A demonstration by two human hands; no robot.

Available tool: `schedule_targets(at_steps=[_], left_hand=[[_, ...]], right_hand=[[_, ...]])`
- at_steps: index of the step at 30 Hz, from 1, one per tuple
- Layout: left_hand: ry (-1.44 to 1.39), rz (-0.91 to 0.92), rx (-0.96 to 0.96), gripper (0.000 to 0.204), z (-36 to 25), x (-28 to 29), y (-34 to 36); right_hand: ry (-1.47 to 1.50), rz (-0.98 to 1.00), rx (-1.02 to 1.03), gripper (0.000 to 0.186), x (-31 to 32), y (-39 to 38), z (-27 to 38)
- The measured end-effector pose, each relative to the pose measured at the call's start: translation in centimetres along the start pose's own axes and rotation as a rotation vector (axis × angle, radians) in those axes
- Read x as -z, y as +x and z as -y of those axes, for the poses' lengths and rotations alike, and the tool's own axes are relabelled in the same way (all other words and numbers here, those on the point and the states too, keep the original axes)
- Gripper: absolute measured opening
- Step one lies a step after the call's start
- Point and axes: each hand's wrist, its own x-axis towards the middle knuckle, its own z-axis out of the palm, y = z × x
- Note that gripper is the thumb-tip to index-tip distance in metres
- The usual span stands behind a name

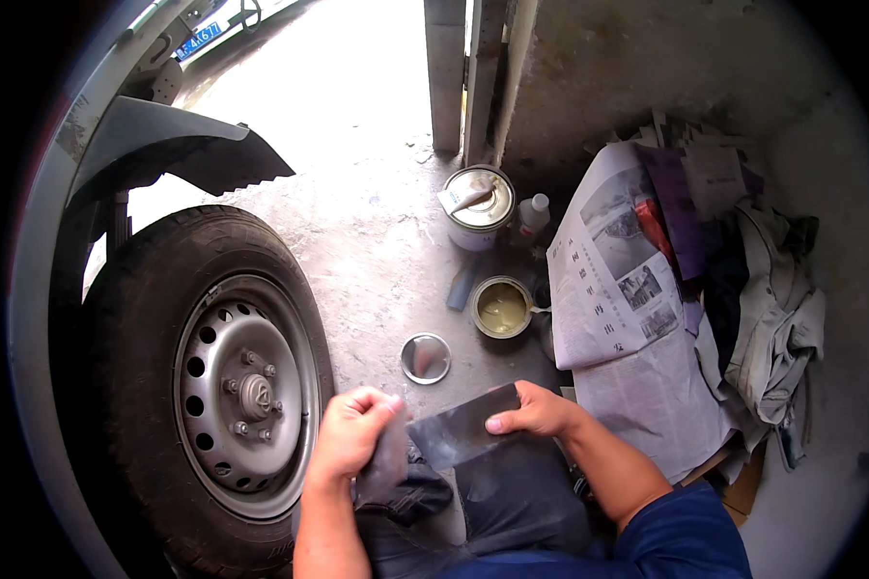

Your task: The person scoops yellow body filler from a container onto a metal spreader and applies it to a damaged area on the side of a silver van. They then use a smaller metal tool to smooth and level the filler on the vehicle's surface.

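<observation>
My left hand (353,432) is closed, pinching a thin greyish flat piece (386,457) that hangs down from it, blurred; its kind cannot be made out. In my right hand (535,413) is a dark flat rectangular sheet (462,425) with pale smears, thumb on top and fingers under it. The sheet's left edge comes close to the left hand. Both hands are above my lap. Beyond them on the floor lies a round shiny lid (425,358). An open can (501,307) of yellowish paste stands farther off, with a light handle-like piece at its rim.
To the left is a vehicle wheel (251,386) below a grey fender (154,125). A larger lidded can (478,203) stands near a small white-capped bottle (534,212). A bluish flat strip (463,282) lies beside them. Newspapers (637,386) and crumpled cloth (777,318) are piled at right against the wall.
</observation>
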Motion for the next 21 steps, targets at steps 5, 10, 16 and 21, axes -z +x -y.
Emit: schedule_targets(at_steps=[5, 10, 16, 21], left_hand=[[-0.004, -0.135, -0.059, 0.03, -0.3, 1.2, 0.6], [0.09, -0.17, -0.127, 0.034, 0.2, 0.4, 0.6], [0.143, -0.209, -0.199, 0.036, 0.6, 0.8, 0.2], [0.36, -0.218, -0.199, 0.047, -0.1, 1.1, -0.7]], right_hand=[[-0.365, -0.391, 0.07, 0.028, 3.6, 0.8, 0.2], [-1.205, -0.916, -0.19, 0.036, 8.1, 7.5, 0.5], [-1.293, -0.925, -0.476, 0.031, 11.5, 13.4, 0.3], [-1.408, -0.932, -0.518, 0.03, 13.5, 15.6, -2.0]])
